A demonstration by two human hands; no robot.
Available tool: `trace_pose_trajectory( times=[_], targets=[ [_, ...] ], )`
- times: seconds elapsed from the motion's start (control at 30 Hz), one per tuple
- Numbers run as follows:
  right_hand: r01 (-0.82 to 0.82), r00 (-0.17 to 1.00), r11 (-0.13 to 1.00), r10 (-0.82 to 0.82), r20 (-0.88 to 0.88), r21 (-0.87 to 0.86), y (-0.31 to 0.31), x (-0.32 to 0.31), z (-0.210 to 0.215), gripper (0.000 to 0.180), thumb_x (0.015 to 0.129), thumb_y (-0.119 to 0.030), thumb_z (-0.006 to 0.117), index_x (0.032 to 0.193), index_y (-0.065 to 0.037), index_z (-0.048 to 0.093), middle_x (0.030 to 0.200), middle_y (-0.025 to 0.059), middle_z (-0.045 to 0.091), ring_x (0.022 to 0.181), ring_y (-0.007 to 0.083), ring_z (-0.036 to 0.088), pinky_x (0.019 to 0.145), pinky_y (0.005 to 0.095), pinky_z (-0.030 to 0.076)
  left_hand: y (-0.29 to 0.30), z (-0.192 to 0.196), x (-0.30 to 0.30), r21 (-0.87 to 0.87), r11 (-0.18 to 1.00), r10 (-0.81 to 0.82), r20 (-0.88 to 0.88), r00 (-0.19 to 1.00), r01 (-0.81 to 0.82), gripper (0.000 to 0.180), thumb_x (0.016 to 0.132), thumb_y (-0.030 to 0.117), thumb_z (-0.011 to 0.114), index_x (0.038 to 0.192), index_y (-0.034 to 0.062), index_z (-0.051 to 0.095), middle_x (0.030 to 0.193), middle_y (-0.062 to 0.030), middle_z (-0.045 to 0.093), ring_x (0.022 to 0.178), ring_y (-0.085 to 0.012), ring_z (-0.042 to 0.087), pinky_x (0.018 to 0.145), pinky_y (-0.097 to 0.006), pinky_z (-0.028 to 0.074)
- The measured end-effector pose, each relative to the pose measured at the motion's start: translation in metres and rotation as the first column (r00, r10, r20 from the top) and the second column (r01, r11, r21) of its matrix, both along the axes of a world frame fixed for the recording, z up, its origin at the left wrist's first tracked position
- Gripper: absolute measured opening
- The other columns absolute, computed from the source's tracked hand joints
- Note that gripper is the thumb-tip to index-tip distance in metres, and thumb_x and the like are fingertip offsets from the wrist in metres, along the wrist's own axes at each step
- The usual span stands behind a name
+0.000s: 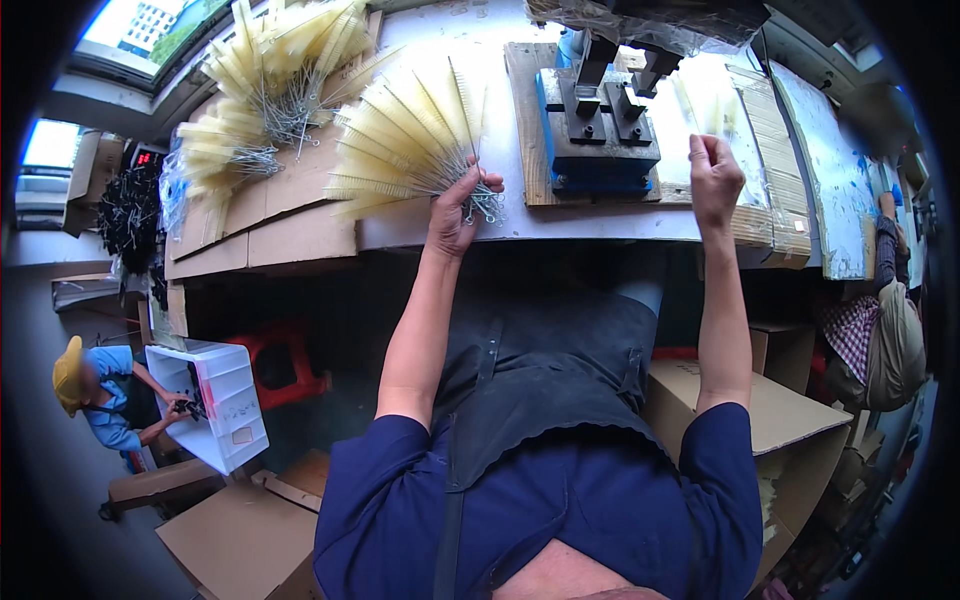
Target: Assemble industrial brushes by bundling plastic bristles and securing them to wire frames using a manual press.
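Note:
My left hand (456, 215) is closed around the wire ends of a fanned bunch of pale yellow bristle brushes (410, 135). Their looped metal handles (485, 206) stick out past my fingers at the table's front edge. A blue and black bench press fixture (600, 130) stands on a wooden board between my two hands. To the right of it, my right hand (717, 185) is raised with its fingers pinched together; whatever may be between the fingertips is too small to make out. Just beyond those fingers lie more pale yellow bristle brushes (708, 95), partly blurred.
Larger piles of brushes (290, 75) rest on cardboard (290, 215) at the table's left. Under the table's left end, a co-worker in a yellow cap reaches into a white crate (235, 400). Open cardboard boxes (780, 410) stand at my right. Another person works at far right.

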State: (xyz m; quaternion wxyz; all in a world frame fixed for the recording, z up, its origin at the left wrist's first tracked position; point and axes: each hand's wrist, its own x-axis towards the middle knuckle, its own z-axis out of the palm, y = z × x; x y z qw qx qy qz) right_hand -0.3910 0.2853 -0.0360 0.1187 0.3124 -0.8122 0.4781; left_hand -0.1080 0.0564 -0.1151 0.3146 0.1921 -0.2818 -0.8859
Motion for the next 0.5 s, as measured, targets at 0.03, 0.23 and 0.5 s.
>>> trace_pose_trajectory(
  times=[0.03, 0.23, 0.5],
  targets=[
    [-0.110, 0.991, 0.988, 0.117, 0.059, -0.104, -0.014, 0.034, 0.005, 0.015, 0.095, -0.015, 0.066, 0.093, -0.001, 0.069, 0.071, 0.0064, 0.066, 0.064, 0.0126, 0.061, 0.057, 0.0275, 0.049, 0.003, 0.004, 0.003, -0.012, 1.000, -0.001, 0.006, 1.000, 0.001, 0.030, 0.091, 0.008, 0.065, 0.118, 0.0029, 0.054, 0.091, -0.0096, 0.066, 0.089, -0.0258, 0.070, 0.082, -0.040, 0.057],
    [-0.476, 0.874, 0.880, 0.474, 0.104, -0.011, -0.115, 0.141, 0.016, 0.036, 0.090, -0.025, 0.071, 0.112, 0.002, 0.063, 0.084, 0.0129, 0.070, 0.075, 0.0198, 0.067, 0.068, 0.0328, 0.053, 0.007, 0.014, 0.005, -0.116, 0.992, -0.045, 0.056, 0.997, 0.051, 0.031, 0.088, 0.004, 0.067, 0.117, 0.0033, 0.056, 0.092, -0.0092, 0.067, 0.088, -0.0238, 0.069, 0.084, -0.037, 0.056],
    [-0.475, 0.742, 0.792, 0.594, 0.310, -0.383, -0.161, 0.164, -0.001, 0.025, 0.103, -0.023, 0.054, 0.094, -0.002, 0.063, 0.066, -0.0009, 0.053, 0.059, 0.0056, 0.053, 0.050, 0.0240, 0.044, 0.020, 0.030, -0.001, -0.167, 0.986, -0.005, 0.037, 0.999, 0.012, 0.036, 0.085, 0.004, 0.071, 0.118, 0.0033, 0.056, 0.098, -0.0092, 0.066, 0.087, -0.0213, 0.068, 0.085, -0.035, 0.055]
  ],
)
